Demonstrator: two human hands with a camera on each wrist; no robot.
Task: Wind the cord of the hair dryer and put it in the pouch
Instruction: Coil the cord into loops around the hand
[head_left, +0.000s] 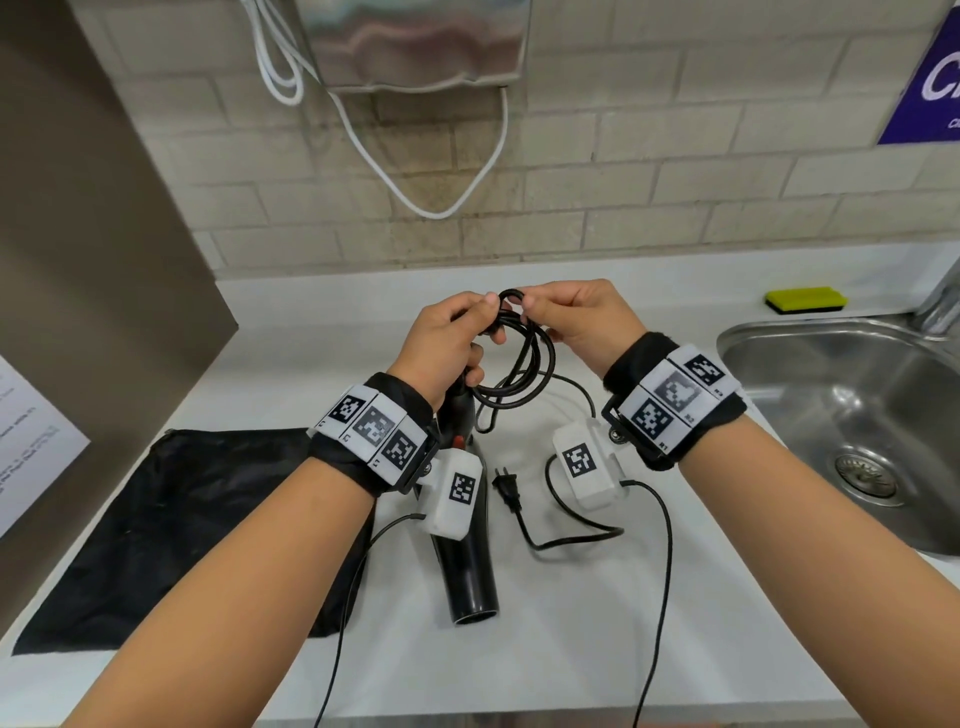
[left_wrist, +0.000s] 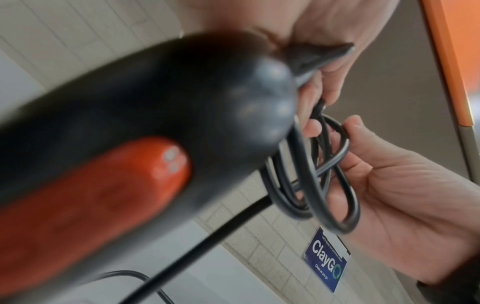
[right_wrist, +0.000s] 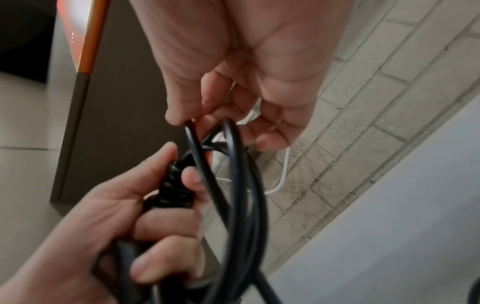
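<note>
The black hair dryer (head_left: 470, 569) with its red switch (left_wrist: 103, 195) hangs barrel-down over the counter. My left hand (head_left: 483, 317) grips the top of its handle at the ribbed cord collar (right_wrist: 174, 189), with a few loops of the black cord (head_left: 524, 374) gathered there. My right hand (head_left: 535, 312) pinches the top of a cord loop (right_wrist: 191, 131) close beside the left hand. The rest of the cord trails on the counter to the plug (head_left: 506, 486). The black pouch (head_left: 182, 530) lies flat on the counter to the left, partly under my left forearm.
A steel sink (head_left: 857, 415) is set in the counter at the right, with a yellow sponge (head_left: 805, 300) behind it. A white cable (head_left: 415, 156) hangs on the tiled wall under a metal dispenser. A paper sheet (head_left: 26, 441) is fixed to the left panel.
</note>
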